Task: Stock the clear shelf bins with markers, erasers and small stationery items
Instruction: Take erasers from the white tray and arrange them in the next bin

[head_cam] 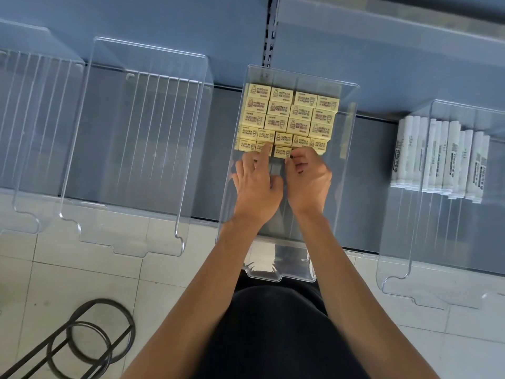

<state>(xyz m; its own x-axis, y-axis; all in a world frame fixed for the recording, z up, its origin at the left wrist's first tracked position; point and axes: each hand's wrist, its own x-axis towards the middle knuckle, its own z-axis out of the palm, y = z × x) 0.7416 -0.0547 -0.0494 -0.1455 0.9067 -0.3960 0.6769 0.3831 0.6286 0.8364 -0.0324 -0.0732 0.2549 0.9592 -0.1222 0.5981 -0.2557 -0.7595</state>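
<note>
Both hands are seen inside the middle bin (278,266) on the shelf (213,160). The erasers (289,119), yellow and printed, are packed in rows filling the bin's 12 o'clock half, and the near half is left bare.

The left hand (255,181) is held with its index finger (264,153) straight, the tip pressed on an eraser in the nearest row; nothing is gripped by it. The right hand (308,179) is curled, and the front eraser (281,152) is pinched at its right end by the fingertips. That eraser lies at 12 o'clock of the gap between the two hands, just at 3 o'clock of the left index finger, and touches the row behind it.

At 3 o'clock, white markers (440,157) are stacked side by side at the back of the marker bin (437,283). At 9 o'clock two ribbed bins (131,149) are seen. At 7 o'clock a wire stand (49,350) lies on the floor (82,269).
</note>
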